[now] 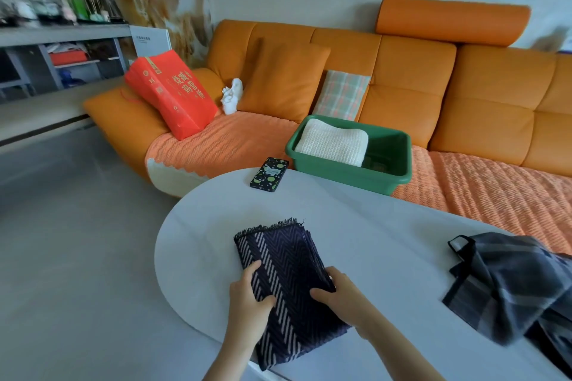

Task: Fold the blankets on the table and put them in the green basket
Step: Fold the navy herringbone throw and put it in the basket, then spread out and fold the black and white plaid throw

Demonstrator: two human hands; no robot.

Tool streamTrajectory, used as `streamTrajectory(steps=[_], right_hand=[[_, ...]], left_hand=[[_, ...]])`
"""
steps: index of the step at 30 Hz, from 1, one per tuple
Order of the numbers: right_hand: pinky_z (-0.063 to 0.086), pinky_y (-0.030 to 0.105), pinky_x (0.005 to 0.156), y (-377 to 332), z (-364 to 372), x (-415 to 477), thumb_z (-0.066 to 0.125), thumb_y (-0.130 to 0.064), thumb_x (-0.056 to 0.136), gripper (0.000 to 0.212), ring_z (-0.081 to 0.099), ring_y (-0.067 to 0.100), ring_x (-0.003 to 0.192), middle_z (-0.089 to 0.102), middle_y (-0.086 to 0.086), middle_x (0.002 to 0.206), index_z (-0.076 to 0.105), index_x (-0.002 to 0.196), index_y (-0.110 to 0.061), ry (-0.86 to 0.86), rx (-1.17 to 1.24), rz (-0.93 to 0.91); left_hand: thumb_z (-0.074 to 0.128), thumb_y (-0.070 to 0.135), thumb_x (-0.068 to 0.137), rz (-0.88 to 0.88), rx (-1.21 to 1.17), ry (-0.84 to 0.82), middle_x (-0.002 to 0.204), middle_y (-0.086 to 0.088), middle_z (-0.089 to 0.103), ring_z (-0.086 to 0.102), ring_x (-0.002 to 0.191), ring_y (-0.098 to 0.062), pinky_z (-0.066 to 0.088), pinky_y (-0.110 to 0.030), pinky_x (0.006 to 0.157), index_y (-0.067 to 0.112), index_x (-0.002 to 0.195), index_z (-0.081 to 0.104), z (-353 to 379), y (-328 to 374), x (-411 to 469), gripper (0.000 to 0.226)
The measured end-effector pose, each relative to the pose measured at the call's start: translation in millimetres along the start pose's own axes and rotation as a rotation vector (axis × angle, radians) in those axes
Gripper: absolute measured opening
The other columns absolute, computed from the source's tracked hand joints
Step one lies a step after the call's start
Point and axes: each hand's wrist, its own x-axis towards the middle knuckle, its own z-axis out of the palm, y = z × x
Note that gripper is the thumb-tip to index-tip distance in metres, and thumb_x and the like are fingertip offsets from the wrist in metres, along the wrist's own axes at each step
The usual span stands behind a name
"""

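A folded navy blanket [283, 252] lies on the bench [387, 219], its fringed end pointing away from the person. The left hand [249, 295] grips its left edge, thumb on top. The right hand [342, 294] grips the right edge, thumb on top; its fingers seem tucked under the fold, though they are hidden. A crumpled grey blanket [510, 281] lies well apart at the bench's right end. The green basket [349, 175] sits on the sofa [402, 96] beyond, a folded white blanket [332, 142] inside. A phone [269, 174] lies near the bench's far edge.
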Motion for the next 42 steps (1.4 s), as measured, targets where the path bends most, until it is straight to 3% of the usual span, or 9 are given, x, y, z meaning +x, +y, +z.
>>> streamTrajectory(steps=[7, 12, 20, 24, 28, 32, 35, 37, 42], right_hand=[[0.048, 0.028, 0.092, -5.9, -13.9, -17.9, 0.053, -0.01, 0.093, 0.05, 0.057, 0.016, 0.112, 0.057, -0.001, 0.125, 0.037, 0.139, -0.02, 0.098, 0.114, -0.099], [0.041, 0.034, 0.104, -11.9, -48.5, -15.5, 0.053, -0.015, 0.093, 0.056, 0.049, 0.017, 0.124, 0.049, -0.001, 0.138, 0.033, 0.144, -0.021, 0.233, 0.003, -0.146], [0.045, 0.038, 0.098, -51.3, -142.1, 15.3, 0.05, -0.014, 0.095, 0.055, 0.051, 0.022, 0.119, 0.05, 0.002, 0.136, 0.028, 0.146, -0.02, 0.519, 0.011, -0.247], [0.053, 0.049, 0.077, -76.6, -192.4, 56.1, 0.044, -0.01, 0.098, 0.055, 0.058, 0.04, 0.097, 0.06, 0.018, 0.114, 0.025, 0.147, -0.024, 0.707, 0.004, -0.284], [0.036, 0.03, 0.051, -77.0, -236.4, 125.0, 0.04, -0.004, 0.097, 0.051, 0.048, 0.022, 0.066, 0.057, 0.014, 0.105, 0.032, 0.145, -0.021, 0.874, -0.064, -0.306], [0.035, 0.015, 0.043, -61.3, -261.0, 201.9, 0.036, 0.004, 0.096, 0.054, 0.043, 0.011, 0.068, 0.044, 0.01, 0.121, 0.035, 0.143, -0.021, 0.977, -0.156, -0.234], [0.052, 0.027, 0.069, -30.5, -261.7, 247.9, 0.034, 0.01, 0.09, 0.061, 0.053, 0.025, 0.103, 0.036, 0.013, 0.138, 0.032, 0.145, -0.016, 0.929, -0.319, -0.1], [0.048, 0.039, 0.086, -14.0, -258.1, 267.9, 0.034, 0.008, 0.088, 0.052, 0.05, 0.032, 0.113, 0.037, 0.015, 0.137, 0.04, 0.137, -0.009, 0.842, -0.471, 0.043], [0.041, 0.037, 0.086, -6.9, -258.5, 285.8, 0.039, 0.0, 0.092, 0.027, 0.046, 0.033, 0.113, 0.045, 0.016, 0.123, 0.056, 0.112, -0.002, 0.688, -0.656, 0.178]], left_hand=[[0.062, 0.0, 0.081, 0.037, -0.053, -0.001, 0.13, -0.004, 0.043, 0.046, 0.121, -0.022, 0.038, -0.037, 0.104, 0.021, 0.143, 0.03, 9.1, 19.2, -6.0, 0.073], [0.06, 0.004, 0.085, 0.109, -0.068, -0.062, 0.137, -0.002, 0.044, 0.043, 0.125, -0.019, 0.039, -0.032, 0.102, 0.019, 0.144, 0.03, 27.1, 59.6, 8.1, 0.068], [0.057, 0.002, 0.085, 0.339, -0.096, -0.13, 0.133, 0.0, 0.047, 0.048, 0.117, -0.014, 0.042, -0.033, 0.101, 0.023, 0.144, 0.031, 77.0, 166.3, 84.2, 0.068], [0.054, -0.002, 0.085, 0.482, -0.071, -0.119, 0.137, -0.001, 0.044, 0.043, 0.126, -0.019, 0.037, -0.031, 0.105, 0.02, 0.142, 0.035, 120.7, 227.1, 153.0, 0.064], [0.051, -0.006, 0.087, 0.62, 0.006, -0.109, 0.132, -0.007, 0.047, 0.046, 0.122, -0.022, 0.039, -0.026, 0.097, 0.02, 0.139, 0.04, 172.6, 263.8, 224.4, 0.059], [0.043, -0.013, 0.087, 0.644, 0.111, -0.136, 0.135, -0.008, 0.039, 0.044, 0.121, -0.024, 0.036, -0.02, 0.088, 0.018, 0.135, 0.045, 216.1, 275.8, 283.1, 0.058], [0.047, -0.009, 0.086, 0.63, 0.293, -0.199, 0.139, -0.01, 0.037, 0.04, 0.124, -0.028, 0.04, -0.035, 0.101, 0.017, 0.132, 0.05, 241.8, 247.3, 310.1, 0.054], [0.046, 0.003, 0.091, 0.643, 0.543, -0.246, 0.142, -0.007, 0.037, 0.039, 0.126, -0.027, 0.039, -0.038, 0.101, 0.017, 0.132, 0.051, 254.4, 218.3, 315.6, 0.044], [0.043, 0.011, 0.093, 0.696, 1.037, -0.234, 0.148, -0.007, 0.03, 0.02, 0.138, -0.023, 0.024, -0.032, 0.11, 0.013, 0.133, 0.049, 261.3, 205.8, 319.2, 0.041]])
